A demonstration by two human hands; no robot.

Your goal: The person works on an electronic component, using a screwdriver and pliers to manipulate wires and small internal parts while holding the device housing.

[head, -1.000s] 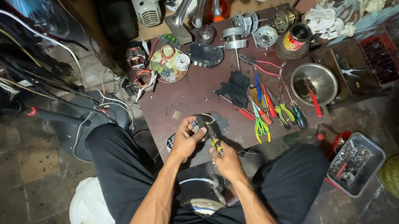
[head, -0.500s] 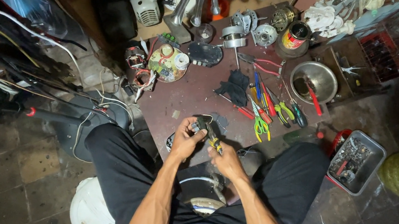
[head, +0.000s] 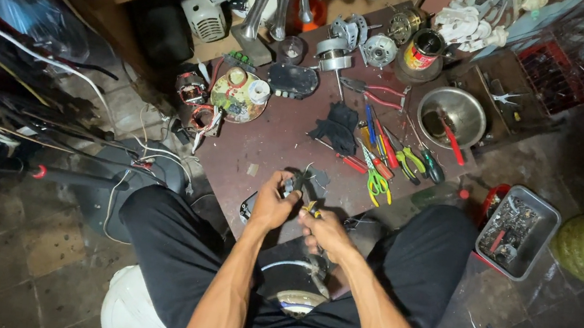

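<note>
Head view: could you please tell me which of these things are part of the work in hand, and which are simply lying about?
In hand:
left hand, its grip on a small dark metal part
right hand, holding a yellow-handled tool

Lying about:
steel bowl
green-handled scissors
black glove
grey tray of scrap parts
tin can

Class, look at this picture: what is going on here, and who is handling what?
A person sits on the floor at a low brown board strewn with tools. The left hand grips a small dark part at the board's near edge. The right hand works on it with a small yellow-handled tool. Pliers, screwdrivers and a metal bowl lie beyond.
</note>
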